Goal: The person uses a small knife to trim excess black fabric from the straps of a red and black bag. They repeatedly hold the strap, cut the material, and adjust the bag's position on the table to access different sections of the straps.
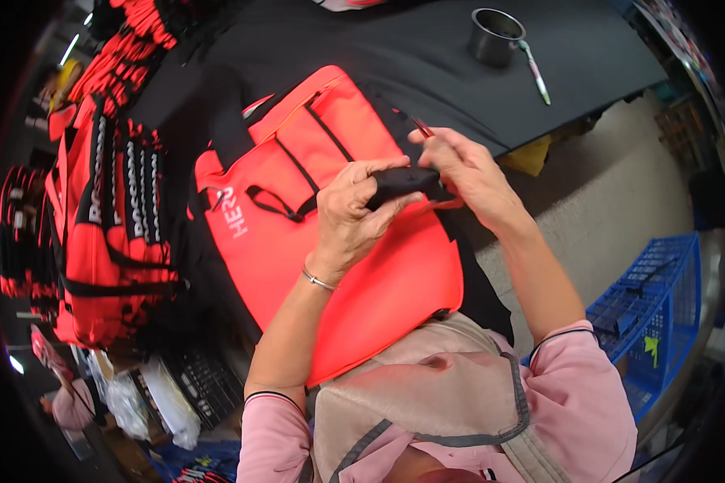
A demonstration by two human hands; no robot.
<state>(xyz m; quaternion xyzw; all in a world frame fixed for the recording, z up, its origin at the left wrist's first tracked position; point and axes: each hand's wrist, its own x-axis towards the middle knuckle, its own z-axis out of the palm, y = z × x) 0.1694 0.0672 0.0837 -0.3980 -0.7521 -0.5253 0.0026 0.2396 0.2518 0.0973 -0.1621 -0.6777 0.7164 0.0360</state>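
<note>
A bright coral-red and black fabric bag [393, 265] rests partly on the table and reaches back to the wearer's lap. It has white lettering and a black webbing loop [275, 204] on its face. My left hand [353, 202] grips a black fabric piece [405, 181] above the bag, thumb below and fingers on top. At that piece's right end is my right hand [459, 166], with a slim red-and-black tool [422, 127] held in its curled fingers. The tool's kind cannot be made out, and the fingers partly hide it.
A black cloth [423, 60] covers the table. On it stand a metal cup [495, 39] and a white-and-green pen [536, 75]. Stacked red-black bags [115, 229] rise at left. A blue plastic crate [652, 320] sits at right. Another person [72, 404] is at lower left.
</note>
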